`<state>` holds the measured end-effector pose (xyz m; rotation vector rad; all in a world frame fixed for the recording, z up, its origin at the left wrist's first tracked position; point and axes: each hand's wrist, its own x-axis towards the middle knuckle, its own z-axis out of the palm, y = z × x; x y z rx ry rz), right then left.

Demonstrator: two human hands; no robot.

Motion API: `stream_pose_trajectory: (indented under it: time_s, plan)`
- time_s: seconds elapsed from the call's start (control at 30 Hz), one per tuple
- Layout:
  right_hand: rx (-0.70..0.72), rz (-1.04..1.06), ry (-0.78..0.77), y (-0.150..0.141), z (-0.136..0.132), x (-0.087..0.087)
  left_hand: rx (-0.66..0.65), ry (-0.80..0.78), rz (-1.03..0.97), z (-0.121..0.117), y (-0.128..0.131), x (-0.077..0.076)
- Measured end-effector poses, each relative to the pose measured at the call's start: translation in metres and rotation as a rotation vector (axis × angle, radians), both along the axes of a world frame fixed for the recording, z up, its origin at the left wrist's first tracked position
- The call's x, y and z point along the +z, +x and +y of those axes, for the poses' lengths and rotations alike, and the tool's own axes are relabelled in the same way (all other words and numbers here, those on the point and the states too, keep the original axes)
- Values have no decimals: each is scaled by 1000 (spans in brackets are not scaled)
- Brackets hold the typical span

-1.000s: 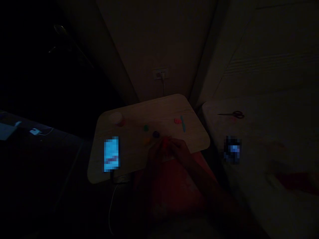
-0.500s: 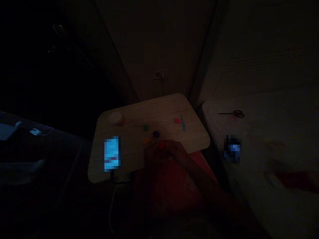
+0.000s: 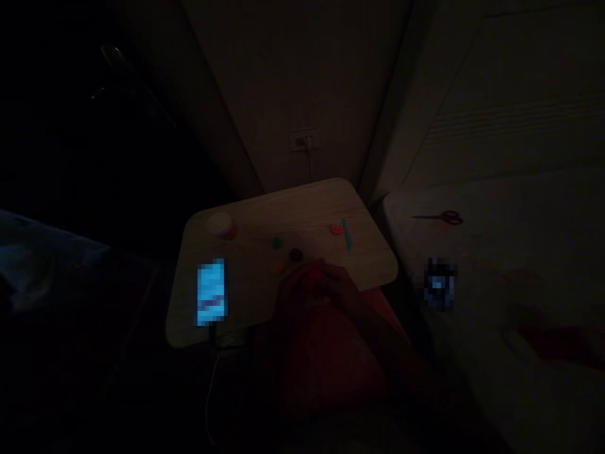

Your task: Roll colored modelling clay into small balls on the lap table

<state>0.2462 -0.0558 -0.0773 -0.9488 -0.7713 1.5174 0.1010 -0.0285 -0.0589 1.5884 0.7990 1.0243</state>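
At red lump [image 3: 315, 273] — right hand [image 3: 341, 290] curled

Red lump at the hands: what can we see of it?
The red lump is small and held between the left hand and right hand, by the near edge of the table. Fingers hide part of it, so its full shape is unclear. It may be modelling clay; the light is too dim to confirm.
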Motion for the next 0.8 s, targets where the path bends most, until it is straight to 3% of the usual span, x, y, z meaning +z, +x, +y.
stream_pose_trajectory:
  time_s: [0.43, 0.63, 0.8]
  plan:
    - [139, -49, 25, 6, -3, -6, -21, -69, 24, 1, -6, -2]
    - [197, -136, 7, 9, -2, 0, 168, -36, 76, -3, -13, -2]
    - [-1, -433, 66, 20, 4, 5, 394, 58, 157, 17, -33, 9]
